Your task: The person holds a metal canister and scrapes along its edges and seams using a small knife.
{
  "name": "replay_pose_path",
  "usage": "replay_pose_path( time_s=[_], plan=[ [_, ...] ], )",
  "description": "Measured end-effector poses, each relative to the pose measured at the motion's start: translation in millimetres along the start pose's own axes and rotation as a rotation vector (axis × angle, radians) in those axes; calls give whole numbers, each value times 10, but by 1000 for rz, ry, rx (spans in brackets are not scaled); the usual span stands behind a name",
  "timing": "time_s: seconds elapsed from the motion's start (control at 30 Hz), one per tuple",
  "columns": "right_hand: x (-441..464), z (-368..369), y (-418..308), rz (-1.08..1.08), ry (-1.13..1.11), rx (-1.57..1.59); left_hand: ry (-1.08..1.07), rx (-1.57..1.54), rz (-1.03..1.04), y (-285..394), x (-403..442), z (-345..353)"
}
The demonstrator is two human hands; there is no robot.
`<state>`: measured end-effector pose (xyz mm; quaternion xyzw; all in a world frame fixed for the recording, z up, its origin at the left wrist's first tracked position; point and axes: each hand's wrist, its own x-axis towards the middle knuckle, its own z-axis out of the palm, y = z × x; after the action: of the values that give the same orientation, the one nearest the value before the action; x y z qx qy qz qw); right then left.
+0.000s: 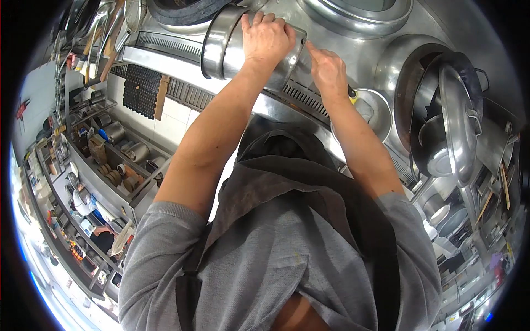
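Observation:
A shiny steel pot (234, 49) lies tilted on its side over the slotted edge of the steel counter. My left hand (266, 38) is pressed on its upper side with the fingers curved over it, holding it. Close to the pot's right-hand edge is my right hand (329, 69), index finger stretched toward that edge and the other fingers curled. From under the heel of this hand sticks out a black-and-yellow handle (352, 95). It seems to be held in the hand; its working end is hidden.
A steel bowl (381, 113) with something whitish in it sits beside my right forearm. Large woks (406, 66) and a steel lid (461, 127) stand at right. Ladles and brushes (102, 41) hang at upper left, above a shelf of containers (118, 149).

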<state>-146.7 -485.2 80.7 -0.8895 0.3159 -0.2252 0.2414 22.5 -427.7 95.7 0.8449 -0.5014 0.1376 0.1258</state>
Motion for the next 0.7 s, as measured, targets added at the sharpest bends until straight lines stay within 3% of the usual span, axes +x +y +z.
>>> replay_pose_path(
  time_s=[0.2,0.7],
  plan=[
    [-50,-45,-3,11,-84,24,-13,6,-12,3,-11,10],
    [0,-27,-7,31,-21,71,-8,-6,0,2,-1,0]
  ],
)
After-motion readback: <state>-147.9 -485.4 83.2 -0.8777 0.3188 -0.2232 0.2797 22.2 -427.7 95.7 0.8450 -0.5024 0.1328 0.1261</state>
